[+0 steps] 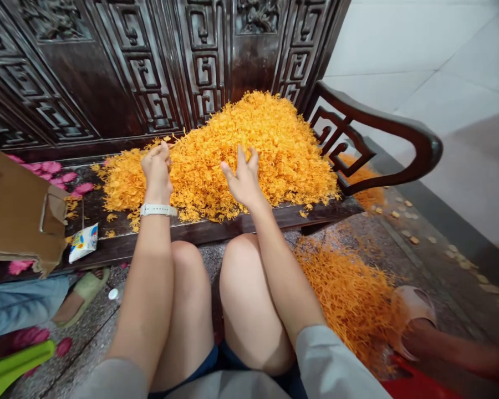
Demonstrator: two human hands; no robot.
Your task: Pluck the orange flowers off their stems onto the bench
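A big heap of small yellow-orange artificial flower pieces (274, 127) covers the right part of a dark carved wooden bench. My left hand (157, 166), with a pale watch on its wrist, is over the heap's left side. Its fingers are pinched, and a small orange flower piece (167, 139) shows at the fingertips; the exact grip is partly hidden. My right hand (244, 180) hovers at the front middle of the heap, fingers spread and nothing visible in them.
A cardboard box (20, 205), pink flower pieces (50, 167) and a white drink pouch (83, 243) lie on the bench's left. The curved armrest (378, 180) bounds the right. Orange strands (345, 299) cover the floor, and other people's feet are at both sides.
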